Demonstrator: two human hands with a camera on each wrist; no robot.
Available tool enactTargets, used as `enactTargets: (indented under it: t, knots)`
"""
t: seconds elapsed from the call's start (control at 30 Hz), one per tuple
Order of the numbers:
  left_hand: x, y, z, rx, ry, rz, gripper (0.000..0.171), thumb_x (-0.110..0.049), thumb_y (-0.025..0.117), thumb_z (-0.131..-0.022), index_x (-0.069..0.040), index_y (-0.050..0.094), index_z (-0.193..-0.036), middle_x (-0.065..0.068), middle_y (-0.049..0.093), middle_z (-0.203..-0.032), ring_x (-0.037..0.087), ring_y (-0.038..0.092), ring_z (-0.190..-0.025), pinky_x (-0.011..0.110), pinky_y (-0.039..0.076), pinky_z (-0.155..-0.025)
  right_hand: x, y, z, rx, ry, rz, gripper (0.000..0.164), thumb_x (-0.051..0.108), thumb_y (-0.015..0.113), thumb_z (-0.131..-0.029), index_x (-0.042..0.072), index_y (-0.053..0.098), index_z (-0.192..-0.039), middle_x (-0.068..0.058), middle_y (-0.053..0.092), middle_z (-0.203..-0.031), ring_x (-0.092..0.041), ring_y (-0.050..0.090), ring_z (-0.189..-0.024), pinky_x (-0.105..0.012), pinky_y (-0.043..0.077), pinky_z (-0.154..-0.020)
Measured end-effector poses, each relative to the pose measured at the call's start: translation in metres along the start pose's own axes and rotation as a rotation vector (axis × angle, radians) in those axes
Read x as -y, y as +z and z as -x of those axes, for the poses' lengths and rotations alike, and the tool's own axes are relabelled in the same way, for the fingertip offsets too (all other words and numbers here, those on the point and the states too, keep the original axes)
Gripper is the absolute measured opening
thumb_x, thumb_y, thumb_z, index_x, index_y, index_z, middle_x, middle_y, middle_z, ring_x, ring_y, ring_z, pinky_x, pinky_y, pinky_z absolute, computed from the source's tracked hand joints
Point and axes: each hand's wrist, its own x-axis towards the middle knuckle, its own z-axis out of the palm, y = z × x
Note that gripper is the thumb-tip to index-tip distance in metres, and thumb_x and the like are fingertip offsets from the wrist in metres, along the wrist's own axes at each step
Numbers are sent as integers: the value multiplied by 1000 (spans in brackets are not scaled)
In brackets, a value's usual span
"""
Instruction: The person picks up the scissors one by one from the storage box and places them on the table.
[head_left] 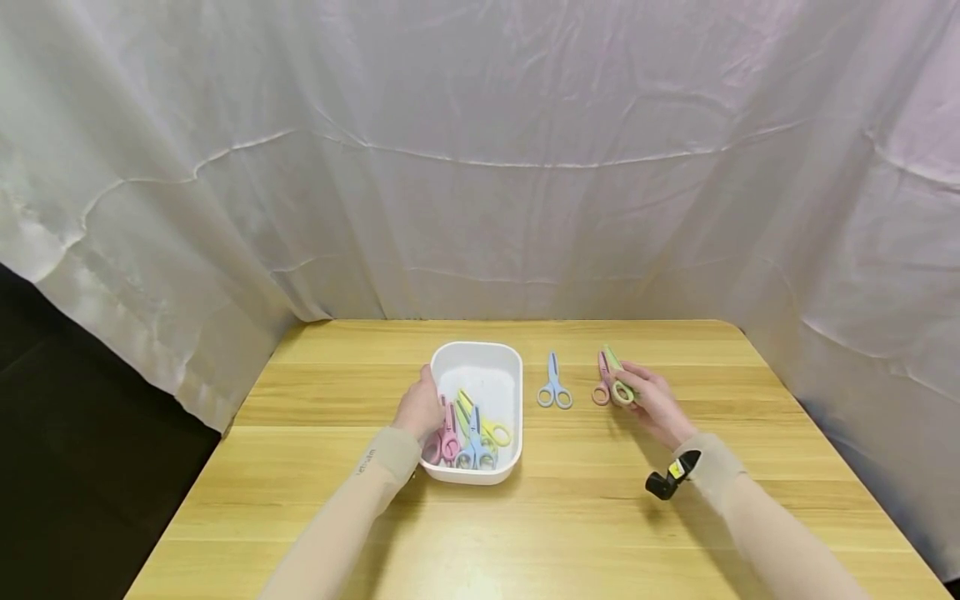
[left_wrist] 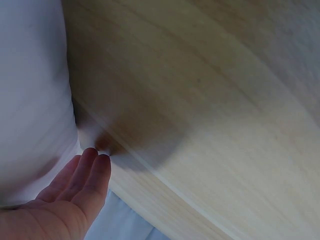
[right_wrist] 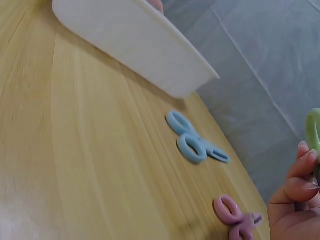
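Observation:
A white plastic bin (head_left: 483,367) holds several scissors: pink scissors (head_left: 450,442), blue scissors (head_left: 474,446) and yellow scissors (head_left: 497,432) show near its front end. My left hand (head_left: 420,408) grips the bin's left side; the left wrist view has its fingers (left_wrist: 92,180) along the outer wall. Raised over the table to the right, my right hand (head_left: 651,398) pinches green scissors (head_left: 624,393) by the handle, blades pointing away from me. Just left of them lie pink scissors (head_left: 601,390), partly overlapped by the green ones in the head view.
Blue scissors (head_left: 554,390) lie on the wooden table (head_left: 585,517) between the bin and the pink pair, blades pointing to the back. A pale curtain (head_left: 525,233) hangs behind the table and along both sides. A dark area (head_left: 75,433) borders the left side.

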Motion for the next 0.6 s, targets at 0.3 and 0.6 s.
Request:
enactTargets:
  t: [0.3, 0.6]
  knots:
    - [1, 1, 0, -4, 7, -12, 94, 11, 63, -85, -6, 9, -161, 26, 64, -119, 25, 64, -79, 29, 58, -64, -2, -19, -1, -10, -21, 71, 68, 17, 50, -105, -5, 14, -157, 13, 59, -89, 2, 48, -70, -13, 39, -58]
    - [1, 1, -1, -1, 4, -9, 93, 11, 61, -86, -6, 8, -161, 26, 63, -119, 24, 63, -77, 28, 57, -61, 1, -35, -2, -13, -36, 183, 73, 15, 53, -103, -7, 10, -158, 13, 64, -94, 1, 58, -82, -17, 47, -70]
